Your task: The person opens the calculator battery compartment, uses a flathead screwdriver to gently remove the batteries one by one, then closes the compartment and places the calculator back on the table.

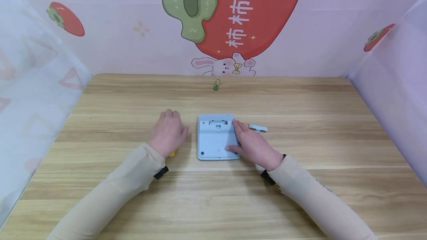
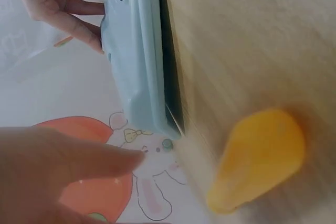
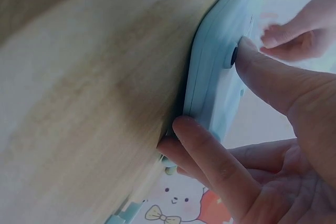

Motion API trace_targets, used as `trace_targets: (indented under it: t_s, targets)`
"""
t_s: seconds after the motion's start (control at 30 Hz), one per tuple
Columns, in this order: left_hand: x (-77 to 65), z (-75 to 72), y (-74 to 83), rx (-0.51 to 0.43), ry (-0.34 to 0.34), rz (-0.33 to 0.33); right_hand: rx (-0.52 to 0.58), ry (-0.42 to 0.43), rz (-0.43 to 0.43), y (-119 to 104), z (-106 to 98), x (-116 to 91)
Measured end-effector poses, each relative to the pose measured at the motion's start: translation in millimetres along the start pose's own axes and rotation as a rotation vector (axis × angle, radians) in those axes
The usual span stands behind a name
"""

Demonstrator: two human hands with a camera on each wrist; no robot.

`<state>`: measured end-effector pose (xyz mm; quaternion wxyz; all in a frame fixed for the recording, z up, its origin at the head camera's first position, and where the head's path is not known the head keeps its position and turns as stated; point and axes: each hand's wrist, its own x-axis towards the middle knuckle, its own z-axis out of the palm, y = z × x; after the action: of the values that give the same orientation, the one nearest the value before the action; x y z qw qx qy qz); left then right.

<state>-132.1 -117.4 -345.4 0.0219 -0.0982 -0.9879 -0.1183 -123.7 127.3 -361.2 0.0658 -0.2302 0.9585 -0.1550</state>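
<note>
A light blue calculator (image 1: 215, 142) lies face down on the table, its battery compartment (image 1: 218, 123) uncovered; its front is hidden. My right hand (image 1: 255, 145) holds its right edge, thumb (image 3: 265, 74) on the upturned back and fingers (image 3: 210, 153) along the side. To the left, apart from the calculator, my left hand (image 1: 168, 132) hovers low over the table with the thumb spread from the fingers; its fingertips are hidden in the head view. Near that wrist lies a yellow-orange, pear-shaped object (image 2: 262, 156). The light blue battery cover (image 1: 258, 127) rests right of the calculator.
A small green battery (image 1: 217, 84) lies near the back of the wooden table (image 1: 213, 203). Behind it stands a printed backdrop (image 1: 116, 47), with pale side panels at left and right. Something small and greyish shows beside the left fingers, too little to tell.
</note>
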Motion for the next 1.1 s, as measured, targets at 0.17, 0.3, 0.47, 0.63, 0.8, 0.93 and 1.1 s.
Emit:
trace_targets:
  t_s: [0.17,0.3,0.47,0.63,0.8,0.93,1.1]
  targets:
    - [2.2,1.8,5.3,-0.05,-0.085,0.066,0.005,-0.004,0.007,-0.7,-0.2,-0.6]
    - [3.3,4.4,9.9,-0.124,-0.169,0.094,0.004,-0.005,0.007,-1.1,0.2,-0.8]
    - [3.4,8.1,14.6,-0.193,-0.229,0.157,-0.001,-0.004,0.006,-1.4,0.2,-0.9]
    - [3.3,12.0,16.9,-0.231,-0.282,0.186,-0.006,0.002,-0.008,-2.0,0.1,-0.5]
    - [4.0,15.6,19.7,-0.25,-0.279,0.182,-0.011,0.001,-0.012,-1.6,0.2,0.1]
    - [4.3,19.4,22.2,-0.245,-0.262,0.17,-0.01,-0.001,-0.009,-1.0,-0.2,0.6]
    - [4.8,21.2,24.6,-0.26,-0.256,0.142,-0.011,-0.004,-0.012,-1.2,-1.4,0.5]
